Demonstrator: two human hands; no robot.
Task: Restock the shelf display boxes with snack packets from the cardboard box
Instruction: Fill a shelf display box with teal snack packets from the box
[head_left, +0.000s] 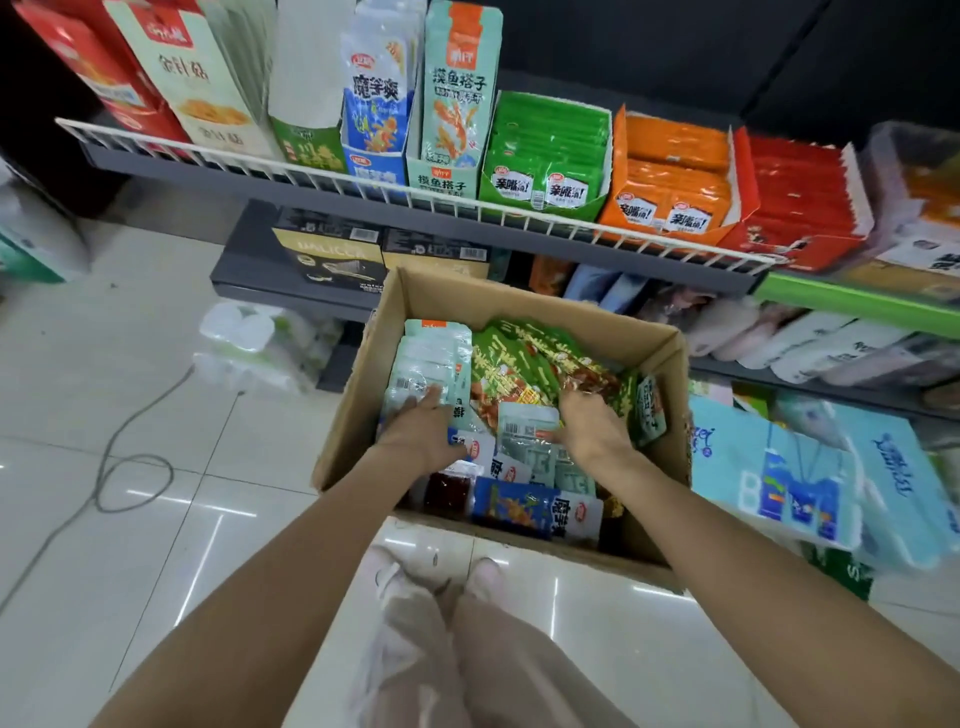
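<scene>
Open cardboard box (530, 304) on the floor, both hands down inside it. Box walls ring the hands: left wall just outside the left hand (423, 428), right wall just beyond the right hand (589, 426), far wall ahead of the fingertips and tucked under the shelf's white wire rail (363, 184). Near wall sits below the wrists. Free room is straight up and back toward the body; bare tile floor (156, 364) opens left of the left arm, with a grey cable (124, 467) looped on it.

Left hand lies palm down, fingers loosely spread, on the pale teal packets (431, 358) stacked at the box's left side. Right hand, fingers curled, digs into the green packets (519, 358) heaped ahead of it; cannot tell if it actually pinches one. Silver-backed packets (527, 431) lie between the two hands; blue packets (524, 506) lie under the wrists at the near wall.

Display boxes stand on the shelf above and ahead of the hands: teal display box (457, 104), green display box (545, 156), orange display box (670, 176).
</scene>
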